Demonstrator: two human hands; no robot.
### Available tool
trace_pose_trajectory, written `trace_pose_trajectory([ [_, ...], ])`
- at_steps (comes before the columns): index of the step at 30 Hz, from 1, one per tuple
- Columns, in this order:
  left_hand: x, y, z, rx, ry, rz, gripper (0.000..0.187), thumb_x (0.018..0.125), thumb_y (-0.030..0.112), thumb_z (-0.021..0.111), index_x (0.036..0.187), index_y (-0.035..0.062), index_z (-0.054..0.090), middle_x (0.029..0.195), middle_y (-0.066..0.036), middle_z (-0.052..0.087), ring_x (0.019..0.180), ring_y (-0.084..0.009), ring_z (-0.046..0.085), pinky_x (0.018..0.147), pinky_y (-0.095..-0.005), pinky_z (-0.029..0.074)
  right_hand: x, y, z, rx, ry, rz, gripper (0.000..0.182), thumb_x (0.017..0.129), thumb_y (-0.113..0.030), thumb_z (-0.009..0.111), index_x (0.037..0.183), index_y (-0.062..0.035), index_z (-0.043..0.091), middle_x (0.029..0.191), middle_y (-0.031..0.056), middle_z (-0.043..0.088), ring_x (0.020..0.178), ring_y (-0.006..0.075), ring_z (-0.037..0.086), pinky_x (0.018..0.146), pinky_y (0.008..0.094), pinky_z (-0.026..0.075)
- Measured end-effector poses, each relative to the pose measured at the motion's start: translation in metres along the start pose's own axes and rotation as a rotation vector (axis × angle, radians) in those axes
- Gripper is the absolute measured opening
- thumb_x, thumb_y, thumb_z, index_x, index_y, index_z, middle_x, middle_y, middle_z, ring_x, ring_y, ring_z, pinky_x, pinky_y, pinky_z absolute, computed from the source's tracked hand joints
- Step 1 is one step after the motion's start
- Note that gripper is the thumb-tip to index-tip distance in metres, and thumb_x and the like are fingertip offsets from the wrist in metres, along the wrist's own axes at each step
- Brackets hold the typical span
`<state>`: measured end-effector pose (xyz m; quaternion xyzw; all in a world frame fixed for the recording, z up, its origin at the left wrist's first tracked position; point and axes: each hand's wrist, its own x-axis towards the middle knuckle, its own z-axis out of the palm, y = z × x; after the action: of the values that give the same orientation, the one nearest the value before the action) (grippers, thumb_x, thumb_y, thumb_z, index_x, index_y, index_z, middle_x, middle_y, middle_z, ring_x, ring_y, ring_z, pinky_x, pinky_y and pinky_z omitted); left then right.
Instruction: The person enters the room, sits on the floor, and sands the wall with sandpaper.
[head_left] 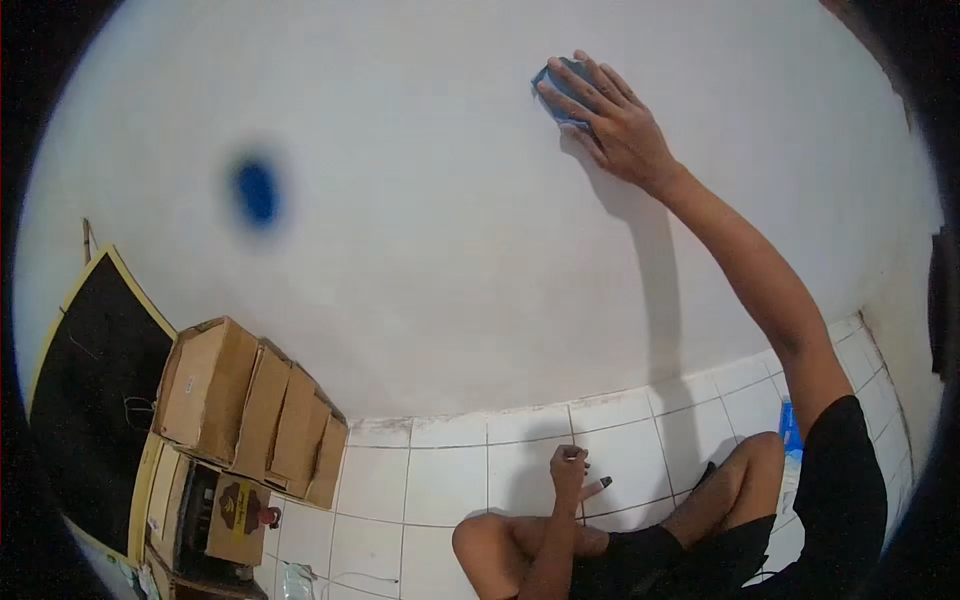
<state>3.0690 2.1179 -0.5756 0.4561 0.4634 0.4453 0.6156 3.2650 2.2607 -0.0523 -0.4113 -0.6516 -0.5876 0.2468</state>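
Note:
High on the white wall (400,250), my right hand (625,130) presses a blue cloth or pad (566,92) flat against the surface, its fingers spread over it. The pad's edge shows past the fingertips on the left. Down near the floor, my left hand (568,468) is held above my crossed legs with its fingers curled; whether anything is inside them is too small to tell.
Cardboard boxes (275,420) stand at the lower left beside a black panel with a yellow frame (95,370). White tiles (445,470) cover the floor. A plastic packet (298,580) and a thin cable lie near the boxes. A blue item (791,428) is at the right.

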Motion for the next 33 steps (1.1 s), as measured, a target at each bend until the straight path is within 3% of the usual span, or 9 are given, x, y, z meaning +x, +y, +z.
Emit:
trace_pose_trajectory([
  [5, -0.007, 0.004, 0.001, 0.155, -0.047, 0.256, 0.014, 0.077, 0.008, 0.069, 0.084, 0.0022, 0.059, 0.074, -0.007, 0.063, 0.056, -0.0147, 0.061, 0.048, -0.0291, 0.048, -0.010, 0.004, -0.003, -0.009, -0.005, 0.009, 0.047, 0.098, -0.035, 0.043, 0.144, -0.0317, 0.036, 0.154, -0.0066, 0.026, 0.144, 0.0212, 0.019, 0.118, 0.0478, 0.018],
  [9, 0.000, 0.007, 0.007, 0.082, -0.019, -0.036, 0.014, 0.078, 0.010, 0.069, 0.083, 0.0019, 0.059, 0.073, -0.007, 0.063, 0.056, -0.0154, 0.062, 0.049, -0.0299, 0.049, -0.033, -0.027, -0.005, -0.006, -0.138, 0.077, 0.048, 0.095, -0.029, 0.049, 0.142, -0.0299, 0.041, 0.152, -0.0070, 0.031, 0.144, 0.0193, 0.020, 0.117, 0.0508, 0.012],
  [12, -0.002, -0.005, 0.002, 0.043, -0.098, -0.015, 0.017, 0.079, 0.014, 0.069, 0.085, 0.0016, 0.058, 0.074, -0.007, 0.063, 0.059, -0.0154, 0.062, 0.050, -0.0298, 0.049, -0.084, -0.048, -0.009, 0.179, -0.487, -0.223, 0.061, 0.091, -0.025, 0.055, 0.147, -0.0250, 0.031, 0.153, -0.0068, 0.030, 0.142, 0.0186, 0.024, 0.115, 0.0512, 0.024],
  [14, -0.011, 0.011, 0.004, 0.045, -0.099, -0.090, 0.018, 0.080, 0.015, 0.069, 0.085, 0.0019, 0.058, 0.074, -0.007, 0.063, 0.060, -0.0151, 0.061, 0.051, -0.0299, 0.049, -0.126, -0.052, 0.000, 0.337, -0.537, -0.363, 0.061, 0.090, -0.025, 0.052, 0.147, -0.0275, 0.029, 0.152, -0.0108, 0.029, 0.142, 0.0137, 0.024, 0.118, 0.0403, 0.024],
  [19, -0.008, 0.013, 0.005, 0.040, -0.124, -0.123, 0.016, 0.080, 0.015, 0.068, 0.086, 0.0033, 0.058, 0.074, -0.007, 0.062, 0.062, -0.0150, 0.061, 0.053, -0.0307, 0.049, -0.097, -0.020, -0.007, 0.349, -0.555, -0.643, 0.053, 0.094, -0.022, 0.045, 0.145, -0.0300, 0.032, 0.151, -0.0094, 0.032, 0.141, 0.0143, 0.026, 0.121, 0.0401, 0.017],
  [23, -0.004, 0.007, 0.010, 0.125, -0.153, -0.062, 0.016, 0.080, 0.013, 0.068, 0.086, 0.0027, 0.058, 0.077, -0.008, 0.062, 0.062, -0.0163, 0.061, 0.056, -0.0318, 0.050, -0.018, 0.017, -0.028, 0.099, -0.323, -0.352, 0.050, 0.090, -0.015, 0.053, 0.138, -0.0234, 0.046, 0.145, -0.0088, 0.042, 0.139, 0.0201, 0.032, 0.117, 0.0459, 0.022],
  [27, -0.004, -0.007, 0.004, 0.244, -0.253, 0.274, 0.017, 0.079, 0.012, 0.068, 0.087, 0.0009, 0.058, 0.080, -0.009, 0.063, 0.063, -0.0173, 0.062, 0.058, -0.0327, 0.051, 0.010, 0.041, -0.011, -0.087, 0.007, 0.024, 0.053, 0.092, -0.014, 0.053, 0.143, -0.0231, 0.040, 0.151, -0.0066, 0.034, 0.141, 0.0236, 0.027, 0.118, 0.0476, 0.013],
  [28, -0.003, -0.011, 0.005, 0.209, -0.240, 0.181, 0.018, 0.079, 0.012, 0.068, 0.088, 0.0008, 0.058, 0.080, -0.009, 0.063, 0.063, -0.0174, 0.062, 0.059, -0.0330, 0.051, 0.008, 0.034, -0.011, -0.137, 0.067, 0.057, 0.054, 0.093, -0.014, 0.053, 0.144, -0.0229, 0.039, 0.151, -0.0058, 0.034, 0.142, 0.0240, 0.026, 0.118, 0.0477, 0.014],
  [33, -0.005, -0.008, 0.010, 0.101, -0.177, -0.082, 0.018, 0.079, 0.013, 0.068, 0.089, 0.0015, 0.059, 0.080, -0.009, 0.062, 0.064, -0.0179, 0.063, 0.060, -0.0339, 0.052, -0.064, -0.038, -0.010, 0.247, -0.218, -0.091, 0.059, 0.083, -0.013, 0.062, 0.139, -0.0207, 0.044, 0.150, -0.0042, 0.037, 0.141, 0.0260, 0.028, 0.116, 0.0489, 0.020],
])
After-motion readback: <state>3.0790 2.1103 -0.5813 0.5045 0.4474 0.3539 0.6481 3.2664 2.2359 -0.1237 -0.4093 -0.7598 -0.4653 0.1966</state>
